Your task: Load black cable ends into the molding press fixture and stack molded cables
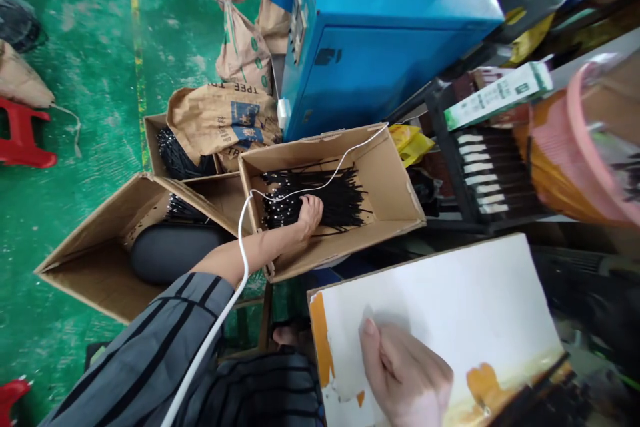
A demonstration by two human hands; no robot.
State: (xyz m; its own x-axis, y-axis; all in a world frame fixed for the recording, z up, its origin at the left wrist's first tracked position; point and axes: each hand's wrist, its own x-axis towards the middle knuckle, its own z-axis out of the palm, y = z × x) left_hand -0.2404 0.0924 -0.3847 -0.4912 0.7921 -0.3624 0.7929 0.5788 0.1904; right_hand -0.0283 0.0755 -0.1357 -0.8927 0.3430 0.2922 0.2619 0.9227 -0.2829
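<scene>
My left hand (311,212) reaches into an open cardboard box (395,210), its fingers curled down on a pile of thin black strips (343,197). Many of the strips have small light tips at the left end. How many strips are in the fingers is hidden. Closer to me, my right hand (407,370) is closed like a fist, thumb on top, above a white board (450,293) with orange worn patches. Whatever that fist holds, if anything, does not show. A white cord (245,233) runs across my left forearm and over the box.
A second cardboard box (95,260) at the left holds a dark rounded object (177,252). Behind stand a printed paper sack (225,120) and a blue metal cabinet (380,73). At the right are a rack (445,127) and a pink bucket (575,140). Red stools stand on the green floor.
</scene>
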